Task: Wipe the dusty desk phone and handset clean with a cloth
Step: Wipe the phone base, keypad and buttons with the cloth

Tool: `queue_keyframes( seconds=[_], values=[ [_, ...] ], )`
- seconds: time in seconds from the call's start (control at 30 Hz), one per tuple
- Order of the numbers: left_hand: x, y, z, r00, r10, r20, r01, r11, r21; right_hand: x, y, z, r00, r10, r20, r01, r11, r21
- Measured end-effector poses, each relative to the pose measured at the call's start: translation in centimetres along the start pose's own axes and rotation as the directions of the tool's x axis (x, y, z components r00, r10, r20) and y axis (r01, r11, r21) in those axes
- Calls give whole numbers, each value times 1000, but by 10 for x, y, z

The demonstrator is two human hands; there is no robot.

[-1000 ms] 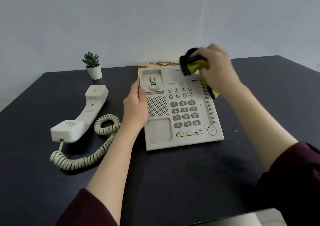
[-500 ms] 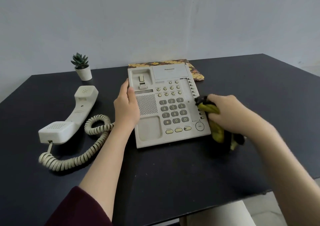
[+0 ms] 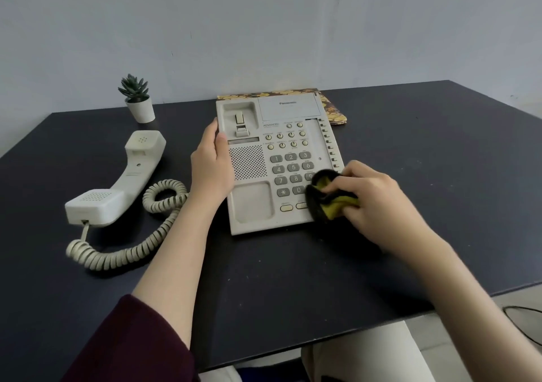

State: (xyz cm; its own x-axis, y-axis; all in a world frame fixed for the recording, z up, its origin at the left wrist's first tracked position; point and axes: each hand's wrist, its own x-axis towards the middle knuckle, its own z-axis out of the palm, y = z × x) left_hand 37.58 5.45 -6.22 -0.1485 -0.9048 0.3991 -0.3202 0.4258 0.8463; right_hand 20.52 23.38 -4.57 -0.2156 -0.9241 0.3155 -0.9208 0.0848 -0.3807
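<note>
Right grip: our right hand (image 3: 378, 205) was curled round the bunched black-and-yellow cloth (image 3: 328, 202), fingers pinching it and pressing it down on the lower right corner of the keypad.
Left grip: our left hand (image 3: 212, 167) clasped the left edge of the phone base (image 3: 252, 205), thumb on top beside the speaker grille, fingers wrapped over the side, bracing it on the counter (image 3: 264, 279).
Cloth contact: the wad covered the 9 and the key right of the 0, and hid part of the bottom row of oval buttons; we could not tell how hard it bore down.
Handset: the handset (image 3: 117, 182) lay face-up on the counter, well to the left of the base, off its cradle, joined by the coiled cord (image 3: 132, 249) looping between them. No hand touched it.
Surroundings: a small potted succulent (image 3: 137, 100) stood behind the handset; a patterned mat (image 3: 334, 108) showed under the back of the base.
Progress: we judged the base wipe under way, with the cloth at the near right of the keypad; dust on the plastic was too faint to grade.
Left to do: in our view, the rest of the keypad, the speaker side, the cradle recess, then the whole handset and perhaps the cord.
</note>
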Motion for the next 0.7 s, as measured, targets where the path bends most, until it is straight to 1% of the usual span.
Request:
queue_keyframes(
  seconds=[0.07,0.1,0.13,0.17,0.2,0.23,0.27,0.3,0.33,0.37,0.4,0.43,0.53,0.63,0.67,0.7],
  values=[
    [1,0,0,1000,8,5,-8,1000,11,-8,11,-7,998,59,12,-58,996,-70],
    [1,0,0,1000,8,6,-8,1000,13,-10,16,-10,993,116,-11,-116,985,-130],
    [1,-1,-1,1000,7,6,-7,1000,12,-11,22,-14,983,170,-72,-180,966,-183],
    [1,0,0,1000,8,8,-8,1000,11,-12,26,-16,966,205,-158,-234,953,-193],
    [0,0,0,1000,10,8,-10,1000,9,-13,28,-17,947,209,-244,-251,955,-156],
    [0,0,0,1000,12,7,-12,1000,6,-13,25,-17,934,184,-305,-223,970,-97],
    [1,0,0,1000,9,5,-9,1000,4,-13,19,-15,934,129,-333,-154,987,-51],
    [1,-1,-1,1000,8,2,-8,1000,4,-12,14,-10,945,51,-322,-65,997,-33],
    [2,-2,-1,1000,10,-1,-10,1000,5,-12,8,-4,962,-24,-272,14,999,-41],
    [2,-2,0,1000,12,-4,-12,1000,8,-12,3,2,977,-69,-202,59,997,-54],
    [2,-2,0,1000,14,-4,-14,1000,13,-14,1,7,987,-74,-143,66,996,-61],
    [2,-2,0,1000,13,-2,-13,1000,16,-15,2,10,991,-50,-120,42,997,-67],
    [2,-3,-1,1000,9,-4,-9,1000,12,-17,15,5,978,123,-169,-136,988,-69],
    [2,-3,0,1000,19,-4,-19,1000,11,-17,26,-7,923,324,-207,-364,910,-197],
    [2,-2,0,1000,21,-3,-21,1000,9,-18,27,-11,906,353,-235,-399,897,-190],
    [1,-2,0,1000,22,-4,-21,1000,6,-19,26,-13,898,342,-277,-392,907,-151]
  ],
)
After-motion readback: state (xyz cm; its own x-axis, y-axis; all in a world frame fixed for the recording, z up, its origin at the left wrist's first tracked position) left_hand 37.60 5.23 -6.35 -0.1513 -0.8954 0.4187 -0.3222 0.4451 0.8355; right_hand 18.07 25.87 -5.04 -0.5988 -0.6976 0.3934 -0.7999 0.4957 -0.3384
